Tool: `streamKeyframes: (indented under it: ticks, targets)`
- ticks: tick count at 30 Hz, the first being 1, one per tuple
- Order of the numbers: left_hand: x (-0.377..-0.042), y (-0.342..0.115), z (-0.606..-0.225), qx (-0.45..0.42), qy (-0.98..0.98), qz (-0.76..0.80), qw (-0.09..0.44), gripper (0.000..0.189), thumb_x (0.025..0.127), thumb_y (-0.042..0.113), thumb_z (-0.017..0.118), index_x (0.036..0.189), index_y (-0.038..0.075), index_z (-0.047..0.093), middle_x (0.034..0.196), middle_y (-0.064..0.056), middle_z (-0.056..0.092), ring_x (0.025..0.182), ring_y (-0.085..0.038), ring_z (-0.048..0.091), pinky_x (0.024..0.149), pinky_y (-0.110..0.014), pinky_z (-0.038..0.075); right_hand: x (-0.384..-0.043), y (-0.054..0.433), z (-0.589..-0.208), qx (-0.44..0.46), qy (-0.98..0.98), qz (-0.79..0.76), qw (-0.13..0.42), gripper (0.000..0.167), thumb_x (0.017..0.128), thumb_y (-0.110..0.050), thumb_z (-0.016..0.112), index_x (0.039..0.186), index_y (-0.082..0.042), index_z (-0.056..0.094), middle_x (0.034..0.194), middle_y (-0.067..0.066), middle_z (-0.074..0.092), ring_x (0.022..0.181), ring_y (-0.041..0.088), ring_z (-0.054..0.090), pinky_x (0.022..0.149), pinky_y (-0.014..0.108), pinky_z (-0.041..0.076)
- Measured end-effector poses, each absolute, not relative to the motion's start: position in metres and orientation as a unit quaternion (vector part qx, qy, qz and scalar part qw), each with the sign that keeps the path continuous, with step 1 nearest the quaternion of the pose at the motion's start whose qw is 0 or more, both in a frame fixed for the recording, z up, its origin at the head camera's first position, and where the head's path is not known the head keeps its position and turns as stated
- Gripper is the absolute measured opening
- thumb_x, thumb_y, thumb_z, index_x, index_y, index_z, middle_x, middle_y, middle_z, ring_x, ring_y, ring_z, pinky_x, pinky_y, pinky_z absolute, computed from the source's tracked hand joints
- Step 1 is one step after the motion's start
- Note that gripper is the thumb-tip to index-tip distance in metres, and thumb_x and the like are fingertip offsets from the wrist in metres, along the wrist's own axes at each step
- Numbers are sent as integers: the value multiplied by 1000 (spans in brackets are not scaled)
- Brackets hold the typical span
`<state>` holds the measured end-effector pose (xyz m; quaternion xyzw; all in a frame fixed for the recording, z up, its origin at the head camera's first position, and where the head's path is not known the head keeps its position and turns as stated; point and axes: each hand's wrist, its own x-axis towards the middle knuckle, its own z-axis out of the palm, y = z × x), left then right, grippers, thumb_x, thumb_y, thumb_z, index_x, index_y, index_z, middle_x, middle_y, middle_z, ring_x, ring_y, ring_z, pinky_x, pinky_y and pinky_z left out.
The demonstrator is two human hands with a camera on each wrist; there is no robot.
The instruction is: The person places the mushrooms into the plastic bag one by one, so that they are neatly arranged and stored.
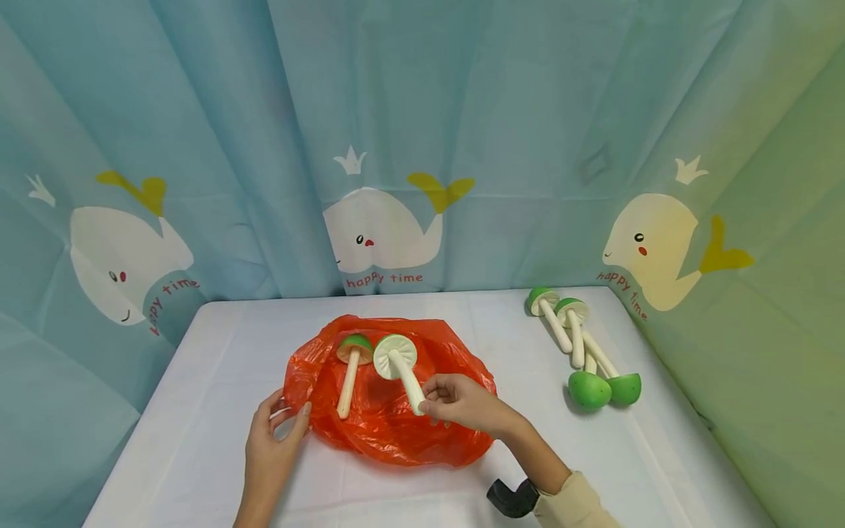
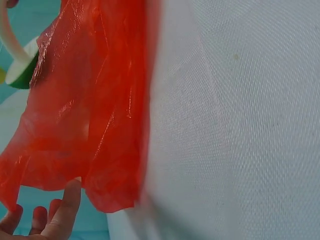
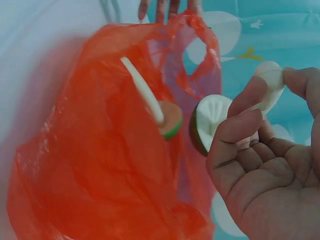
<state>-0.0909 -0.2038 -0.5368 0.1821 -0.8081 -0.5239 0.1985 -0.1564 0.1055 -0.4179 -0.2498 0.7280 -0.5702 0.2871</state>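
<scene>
A crinkled red plastic bag (image 1: 396, 447) lies on the table. My right hand (image 1: 465, 402) pinches the stem end of a toy mushroom (image 1: 396, 357) between thumb and fingers. This mushroom has a pale stem and a green cap with a whitish underside, and is held over the bag. To its left, another toy mushroom (image 1: 349, 380), green-capped with a tan underside, lies against the red plastic. At the bag's left edge is my left hand (image 1: 272, 440), fingers and thumb spread apart. In the left wrist view its fingertips (image 2: 75, 184) touch the edge of the plastic.
Several more green-capped mushrooms (image 1: 590, 390) are grouped on the right side of the white table (image 1: 218, 396). A blue-green curtain (image 1: 528, 132) with whale prints stands behind the table and along its sides. A black wrist mount (image 1: 512, 500) sits beside the right sleeve (image 1: 573, 506).
</scene>
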Motion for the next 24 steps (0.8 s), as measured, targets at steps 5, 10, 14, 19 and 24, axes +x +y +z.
streamKeyframes:
  ticks: [5, 10, 14, 19, 24]
  targets:
    - [-90, -204, -536, 181, -804, -530, 199, 69, 81, 54, 67, 132, 13, 46, 117, -2, 50, 98, -17, 55, 60, -20, 54, -158, 93, -428, -223, 748, -554, 290, 23, 88, -19, 63, 100, 0, 61, 88, 18, 62, 70, 17, 57, 60, 25, 49]
    - [-89, -202, -531, 169, -798, -542, 203, 68, 81, 52, 67, 132, 13, 46, 118, -1, 50, 98, -17, 55, 60, -20, 54, -165, 81, -432, -192, 774, -533, 281, 21, 88, -21, 64, 94, -1, 63, 79, 11, 63, 66, 17, 55, 58, 25, 48]
    - [-87, -201, -526, 172, -797, -544, 196, 70, 81, 55, 67, 133, 12, 46, 118, -2, 49, 99, -17, 54, 60, -20, 54, -174, 74, -436, -159, 786, -529, 278, 23, 89, -22, 66, 90, 1, 64, 73, 5, 60, 65, 16, 53, 58, 25, 48]
    - [-86, -201, -521, 174, -798, -543, 194, 69, 81, 53, 67, 132, 11, 47, 117, -2, 50, 99, -18, 55, 61, -21, 54, -183, 65, -443, -116, 792, -534, 272, 28, 89, -22, 66, 86, 6, 64, 66, 4, 56, 58, 14, 48, 53, 22, 45]
    - [-88, -202, -526, 172, -801, -538, 198, 67, 81, 52, 67, 132, 13, 47, 117, -1, 50, 99, -17, 55, 61, -21, 54, -190, 53, -450, -90, 798, -539, 252, 26, 88, -21, 67, 82, 4, 63, 62, 3, 54, 54, 13, 45, 49, 20, 41]
